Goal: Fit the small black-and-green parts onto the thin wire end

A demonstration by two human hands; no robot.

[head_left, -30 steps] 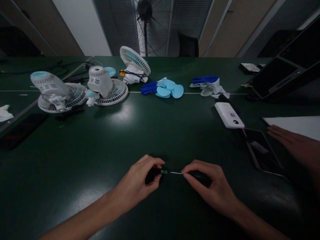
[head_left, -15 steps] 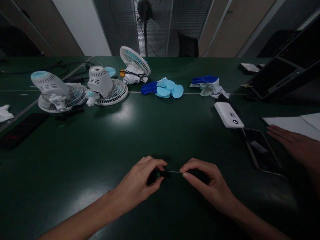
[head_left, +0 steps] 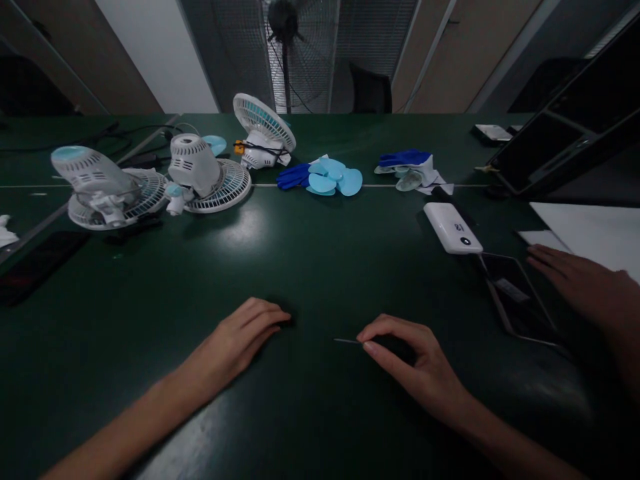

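Observation:
My right hand (head_left: 417, 357) is closed around the dark handle of a small screwdriver (head_left: 346, 341), and its thin metal shaft points left, just above the green table (head_left: 320, 267). Thumb and forefinger pinch it where the shaft meets the handle. To the left, my left hand (head_left: 250, 333) is low over the table with its fingers bent and close together. Something dark shows at its fingertips, but whether it is a small black part or shadow is unclear. A gap separates the left fingertips from the screwdriver's tip.
White fans (head_left: 195, 167) stand at the back left. Blue fan blades (head_left: 334, 177) and gloves (head_left: 407, 167) lie along the middle. On the right are a white power bank (head_left: 453, 228), a phone (head_left: 517, 297), white paper (head_left: 595, 230) and another person's hand (head_left: 575, 273).
My left hand has moved left, away from the screwdriver's tip, with the black piece it held no longer clearly visible. My right hand stays nearly in place. The white paper at the right has shifted.

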